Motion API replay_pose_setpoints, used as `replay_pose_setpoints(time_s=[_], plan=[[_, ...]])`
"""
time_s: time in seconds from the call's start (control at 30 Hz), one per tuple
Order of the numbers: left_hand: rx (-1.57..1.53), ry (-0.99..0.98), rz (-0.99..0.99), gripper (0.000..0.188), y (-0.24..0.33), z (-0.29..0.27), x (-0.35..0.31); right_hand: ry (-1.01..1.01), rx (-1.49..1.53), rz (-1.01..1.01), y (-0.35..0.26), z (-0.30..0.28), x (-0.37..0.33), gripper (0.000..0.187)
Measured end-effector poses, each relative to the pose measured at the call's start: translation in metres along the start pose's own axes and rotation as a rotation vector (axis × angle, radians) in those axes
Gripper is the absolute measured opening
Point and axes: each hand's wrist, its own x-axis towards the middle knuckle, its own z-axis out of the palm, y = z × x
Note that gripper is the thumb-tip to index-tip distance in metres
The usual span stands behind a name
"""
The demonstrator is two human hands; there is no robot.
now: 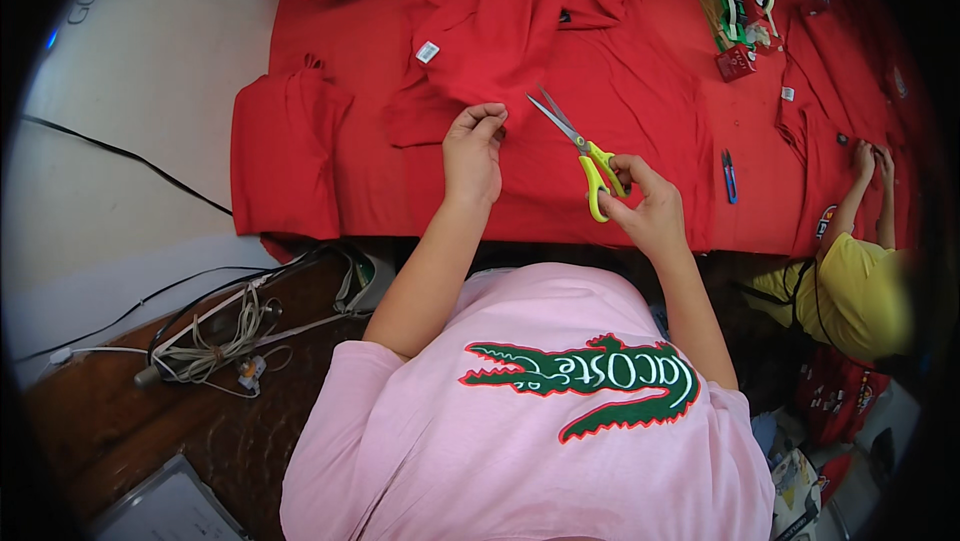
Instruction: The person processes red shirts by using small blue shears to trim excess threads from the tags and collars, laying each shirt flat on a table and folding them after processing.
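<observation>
My right hand has its thumb and fingers in the loops of a pair of scissors with yellow-green handles. Their blades point up and to the left, slightly parted, above a red garment spread on the table. Left of the blade tips, my left hand is raised with thumb and fingertips pinched together. Whatever that pinch holds, if anything, is too small to make out. A white label lies on the red cloth just beyond my left hand.
Folded red cloth lies at the left table edge. Blue thread snips and a holder of small tools are on the right. Another person's hands rest on red cloth at far right. Cables bunch at lower left.
</observation>
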Motion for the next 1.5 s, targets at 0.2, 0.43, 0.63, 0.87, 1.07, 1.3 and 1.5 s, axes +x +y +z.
replay_pose_setpoints(time_s=[0.2,0.43,0.63,0.87,1.07,1.3,1.5], plan=[[0.262,0.017,0.124,0.04,0.006,0.011,-0.014,-0.028,-0.05,-0.058,0.003,0.005,0.005,0.039],[0.527,-0.057,0.529,0.067,0.023,0.017,-0.012,-0.049,-0.094,-0.149,0.0,0.006,0.015,0.039],[0.301,0.056,0.44,0.052,0.014,0.0,0.001,-0.069,-0.092,-0.203,-0.004,0.013,0.018,0.038],[-0.236,0.194,-0.067,0.033,-0.002,-0.036,0.015,-0.115,-0.131,-0.181,-0.007,0.017,0.02,0.038],[0.37,-0.076,0.382,0.043,0.029,0.01,-0.017,-0.11,-0.142,-0.263,-0.015,0.009,0.023,0.036],[0.574,-0.26,0.546,0.06,0.046,0.014,-0.021,-0.084,-0.126,-0.3,-0.018,0.008,0.031,0.038],[0.608,-0.337,0.546,0.08,0.053,0.021,-0.027,-0.12,-0.034,-0.281,-0.015,0.012,0.035,0.039]])
